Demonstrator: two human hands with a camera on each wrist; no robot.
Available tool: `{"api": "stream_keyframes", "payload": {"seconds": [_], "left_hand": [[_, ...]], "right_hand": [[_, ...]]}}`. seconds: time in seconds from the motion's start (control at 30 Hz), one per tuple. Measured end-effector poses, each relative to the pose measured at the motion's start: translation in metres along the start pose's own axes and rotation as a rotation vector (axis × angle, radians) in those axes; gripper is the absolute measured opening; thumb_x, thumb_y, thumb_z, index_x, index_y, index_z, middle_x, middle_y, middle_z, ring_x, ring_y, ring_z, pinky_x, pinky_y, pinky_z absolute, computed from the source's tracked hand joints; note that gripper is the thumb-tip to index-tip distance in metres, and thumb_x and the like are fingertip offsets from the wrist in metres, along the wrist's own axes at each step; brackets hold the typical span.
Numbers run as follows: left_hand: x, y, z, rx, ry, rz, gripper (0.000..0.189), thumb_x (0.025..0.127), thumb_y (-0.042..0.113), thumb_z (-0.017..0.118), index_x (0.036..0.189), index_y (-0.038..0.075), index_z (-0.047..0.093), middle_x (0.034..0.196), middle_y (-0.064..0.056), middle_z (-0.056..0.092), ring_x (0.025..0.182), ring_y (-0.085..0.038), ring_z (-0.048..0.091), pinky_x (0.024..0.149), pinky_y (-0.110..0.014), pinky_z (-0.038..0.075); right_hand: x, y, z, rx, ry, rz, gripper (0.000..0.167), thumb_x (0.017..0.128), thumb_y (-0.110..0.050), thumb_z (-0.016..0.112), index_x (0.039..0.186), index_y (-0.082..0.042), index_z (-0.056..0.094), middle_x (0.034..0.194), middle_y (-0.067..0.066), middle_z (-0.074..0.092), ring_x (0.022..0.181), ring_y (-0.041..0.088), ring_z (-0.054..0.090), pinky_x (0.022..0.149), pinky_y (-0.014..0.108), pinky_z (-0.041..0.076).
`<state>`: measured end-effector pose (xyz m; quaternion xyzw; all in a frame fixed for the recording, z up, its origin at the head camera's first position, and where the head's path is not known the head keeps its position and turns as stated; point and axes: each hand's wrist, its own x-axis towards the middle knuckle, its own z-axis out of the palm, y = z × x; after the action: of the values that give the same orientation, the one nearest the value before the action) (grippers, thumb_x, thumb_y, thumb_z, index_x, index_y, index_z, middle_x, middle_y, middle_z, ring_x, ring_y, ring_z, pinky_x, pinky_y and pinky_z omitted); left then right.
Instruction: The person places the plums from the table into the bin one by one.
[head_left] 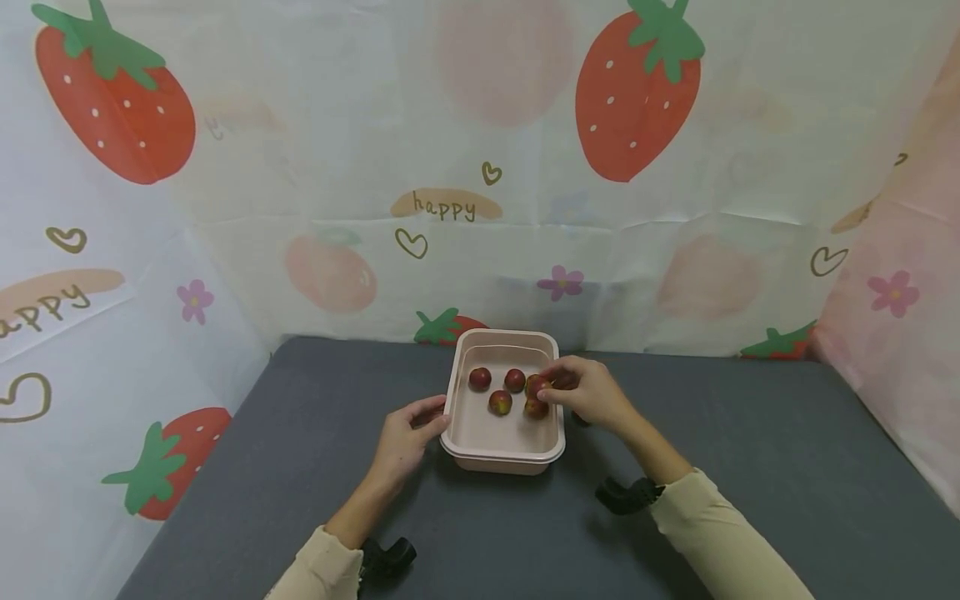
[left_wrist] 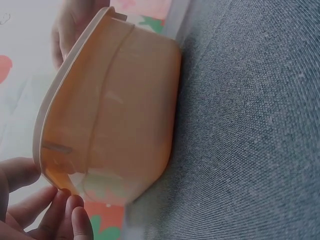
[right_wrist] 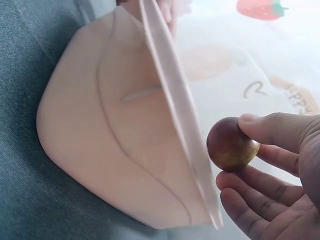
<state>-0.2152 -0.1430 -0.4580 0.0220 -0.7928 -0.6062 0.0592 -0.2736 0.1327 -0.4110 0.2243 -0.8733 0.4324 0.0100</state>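
Note:
A pale pink plastic tub (head_left: 487,437) stands on the table, holding several dark red plums (head_left: 480,379) with yellowish patches. My left hand (head_left: 405,437) is at the tub's left side; in the left wrist view its thumb and fingers (left_wrist: 65,212) pinch the rim near a corner. Over the right rim, my right hand (head_left: 588,390) holds one plum (right_wrist: 232,144) between thumb and fingers. That plum is above the others, close to the rim in the right wrist view. The right hand partly hides the plums beneath it.
A dark grey cloth covers the table (head_left: 300,467). Behind it and at both sides hangs a white sheet (head_left: 337,125) printed with strawberries. Black wrist mounts (head_left: 628,495) sit on both forearms. A small dark thing (head_left: 580,419) shows under the right hand, partly hidden.

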Motion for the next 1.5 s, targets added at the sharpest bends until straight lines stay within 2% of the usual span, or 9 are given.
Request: {"api": "stream_keyframes", "payload": {"seconds": [0.3, 0.57, 0.87, 1.13, 1.4, 1.5], "left_hand": [[0.0, -0.001, 0.0, 0.001, 0.0, 0.012, 0.035, 0.09, 0.01, 0.068, 0.123, 0.001, 0.066, 0.112, -0.018, 0.069, 0.105, -0.024, 0.063, 0.078, -0.018, 0.046], [0.0, -0.002, -0.001, 0.006, -0.003, 0.017, 0.035, 0.09, 0.011, 0.068, 0.124, 0.001, 0.065, 0.112, -0.018, 0.069, 0.105, -0.024, 0.062, 0.078, -0.019, 0.046], [0.0, 0.0, 0.0, 0.011, -0.002, 0.001, 0.037, 0.09, 0.014, 0.069, 0.125, 0.003, 0.065, 0.113, -0.017, 0.069, 0.106, -0.024, 0.061, 0.081, -0.024, 0.045], [0.001, -0.001, 0.0, 0.013, 0.001, 0.001, 0.036, 0.09, 0.013, 0.069, 0.124, 0.003, 0.065, 0.113, -0.016, 0.069, 0.106, -0.024, 0.062, 0.081, -0.022, 0.045], [0.001, -0.001, 0.0, 0.021, -0.002, 0.011, 0.035, 0.09, 0.011, 0.068, 0.124, 0.002, 0.065, 0.111, -0.017, 0.069, 0.104, -0.025, 0.062, 0.079, -0.021, 0.045], [0.001, -0.002, 0.001, 0.026, -0.003, 0.009, 0.035, 0.09, 0.011, 0.068, 0.124, 0.002, 0.065, 0.112, -0.017, 0.069, 0.105, -0.024, 0.062, 0.079, -0.021, 0.045]], "right_hand": [[0.003, -0.002, 0.01, -0.007, -0.001, -0.032, 0.029, 0.082, -0.015, 0.078, 0.107, -0.002, 0.07, 0.1, 0.014, 0.073, 0.086, 0.02, 0.069, 0.075, 0.031, 0.055], [0.003, -0.007, 0.017, -0.036, -0.04, -0.058, 0.028, 0.081, -0.015, 0.078, 0.105, -0.002, 0.07, 0.1, 0.014, 0.072, 0.086, 0.022, 0.069, 0.076, 0.032, 0.056], [0.007, -0.01, 0.028, -0.156, -0.05, -0.135, 0.021, 0.079, -0.011, 0.079, 0.097, -0.002, 0.071, 0.091, 0.01, 0.07, 0.079, 0.017, 0.063, 0.072, 0.029, 0.052], [0.008, -0.009, 0.032, -0.251, -0.061, -0.139, 0.019, 0.08, -0.013, 0.079, 0.096, -0.005, 0.071, 0.089, 0.006, 0.068, 0.078, 0.012, 0.056, 0.071, 0.027, 0.047], [0.007, -0.008, 0.031, -0.213, -0.08, -0.15, 0.023, 0.081, -0.011, 0.077, 0.1, -0.001, 0.07, 0.091, 0.012, 0.07, 0.079, 0.018, 0.064, 0.073, 0.028, 0.051], [0.005, -0.005, 0.028, -0.154, -0.043, -0.145, 0.02, 0.083, -0.01, 0.075, 0.101, -0.003, 0.071, 0.089, 0.011, 0.069, 0.078, 0.015, 0.062, 0.071, 0.026, 0.051]]}}
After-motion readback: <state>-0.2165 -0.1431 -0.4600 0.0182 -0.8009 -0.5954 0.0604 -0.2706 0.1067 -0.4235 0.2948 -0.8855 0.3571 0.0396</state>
